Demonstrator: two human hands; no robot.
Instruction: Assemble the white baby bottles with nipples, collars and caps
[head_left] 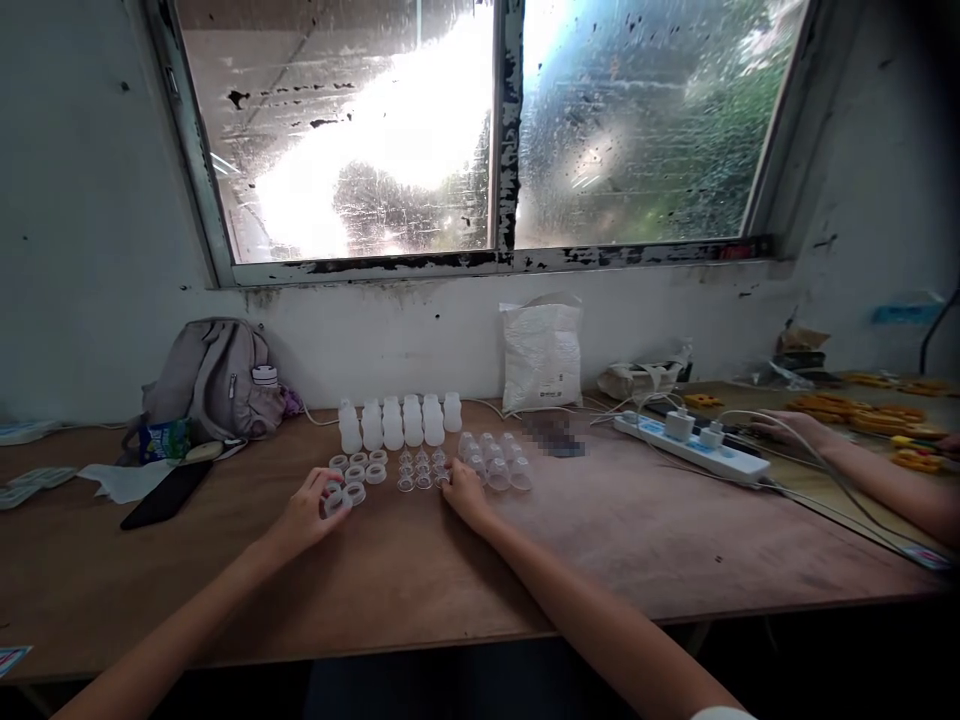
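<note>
Nearest me, the left hand [315,508] has its fingers curled around a white ring [334,498] at the front of the ring group. The right hand [463,492] touches the clear nipples [424,468]; whether it grips one, I can't tell. Clear cups [497,466] sit just right of it. Farther back on the desk [600,540], white bottles [392,424] stand in a row, with a backpack [214,378] to their left.
</note>
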